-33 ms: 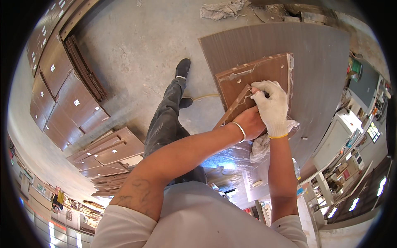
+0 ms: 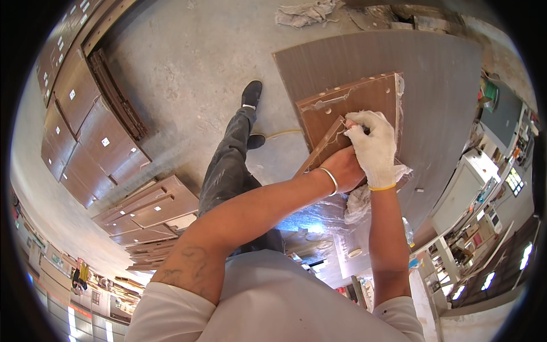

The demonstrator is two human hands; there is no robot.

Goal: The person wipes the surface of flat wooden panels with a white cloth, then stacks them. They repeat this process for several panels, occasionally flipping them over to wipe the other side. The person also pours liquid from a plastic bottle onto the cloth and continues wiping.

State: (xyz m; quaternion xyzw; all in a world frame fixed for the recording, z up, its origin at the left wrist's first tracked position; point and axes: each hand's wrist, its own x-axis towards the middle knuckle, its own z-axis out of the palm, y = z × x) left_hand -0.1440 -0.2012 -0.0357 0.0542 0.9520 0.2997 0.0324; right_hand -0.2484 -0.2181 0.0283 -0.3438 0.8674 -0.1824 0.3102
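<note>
A brown wooden board [image 2: 325, 147] with pale, ragged material along its edges lies at a slant over a larger brown panel [image 2: 364, 97] with round holes and pale edge residue. My bare left hand [image 2: 344, 170], with a bangle at the wrist, is closed at the slanted board's near side; its fingertips are hidden. Over the board's upper corner, my right hand [image 2: 376, 145] in a white knitted glove is pinched closed, fingertips bare. Whatever sits between those fingertips is too small to make out. Both hands touch or nearly touch.
A wide grey-brown sheet [image 2: 444, 91] lies under the work. Crumpled cloth or wrap [image 2: 359, 204] sits by my right wrist. Stacked brown panels [image 2: 91, 125] and more boards [image 2: 154, 208] stand at left. A rag [image 2: 305, 14] lies on the concrete floor [image 2: 188, 74]; a cabinet [image 2: 464, 188] is at right.
</note>
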